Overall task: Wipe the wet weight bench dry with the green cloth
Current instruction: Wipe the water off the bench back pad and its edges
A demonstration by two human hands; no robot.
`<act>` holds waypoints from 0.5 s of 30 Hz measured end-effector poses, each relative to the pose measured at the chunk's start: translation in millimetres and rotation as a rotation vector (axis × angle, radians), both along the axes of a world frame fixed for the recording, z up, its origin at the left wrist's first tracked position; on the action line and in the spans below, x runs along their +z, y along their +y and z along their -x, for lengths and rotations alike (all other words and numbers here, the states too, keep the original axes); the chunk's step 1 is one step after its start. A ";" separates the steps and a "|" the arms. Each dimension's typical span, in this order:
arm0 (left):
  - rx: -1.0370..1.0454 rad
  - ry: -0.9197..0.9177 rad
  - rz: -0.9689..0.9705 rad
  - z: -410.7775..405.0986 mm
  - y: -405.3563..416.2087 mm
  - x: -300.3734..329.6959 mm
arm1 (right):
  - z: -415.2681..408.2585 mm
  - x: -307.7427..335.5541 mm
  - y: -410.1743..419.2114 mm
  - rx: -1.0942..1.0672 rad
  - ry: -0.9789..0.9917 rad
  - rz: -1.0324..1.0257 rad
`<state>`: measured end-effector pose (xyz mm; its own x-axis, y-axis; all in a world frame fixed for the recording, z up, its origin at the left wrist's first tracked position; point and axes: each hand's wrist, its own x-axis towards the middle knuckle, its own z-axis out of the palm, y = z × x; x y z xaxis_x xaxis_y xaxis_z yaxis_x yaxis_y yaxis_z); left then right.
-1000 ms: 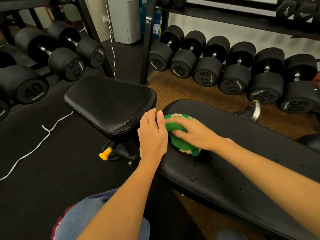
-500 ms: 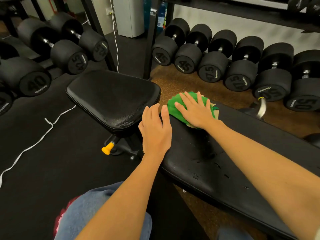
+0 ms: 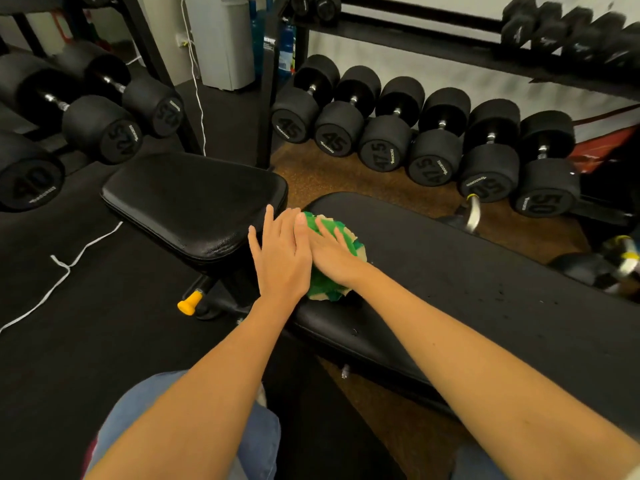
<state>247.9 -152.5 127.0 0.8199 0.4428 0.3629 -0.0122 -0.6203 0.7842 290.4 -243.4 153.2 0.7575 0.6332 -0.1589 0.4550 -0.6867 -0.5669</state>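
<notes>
The black weight bench has a long back pad running to the right and a separate seat pad to the left. Small water drops still dot the long pad on its right part. A bunched green cloth with pale patches lies on the near left end of the long pad. My right hand lies flat on top of it, fingers spread, pressing it down. Beside it, my left hand rests flat over the gap between the two pads, its edge touching the right hand.
Rows of black dumbbells line the floor rack behind the bench, and more sit on a rack at the left. A yellow adjustment knob sticks out under the seat. A white cord trails over the black floor.
My right hand has pulled the cloth back from the far edge of the long pad toward the near left end. My left hand has stayed at the gap, now touching the right.
</notes>
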 end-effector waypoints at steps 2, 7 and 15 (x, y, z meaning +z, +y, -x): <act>-0.064 0.080 -0.093 0.1 -0.8 0.5 | 8.2 12.5 -8.6 -0.111 0.196 -0.243; -0.190 0.402 -0.688 -3.9 -7.4 5.8 | 23.8 13.4 -65.2 -0.451 0.175 -0.529; -0.314 0.485 -0.708 10.0 -2.3 0.6 | 105.1 -5.6 -188.7 -0.551 -0.254 -0.158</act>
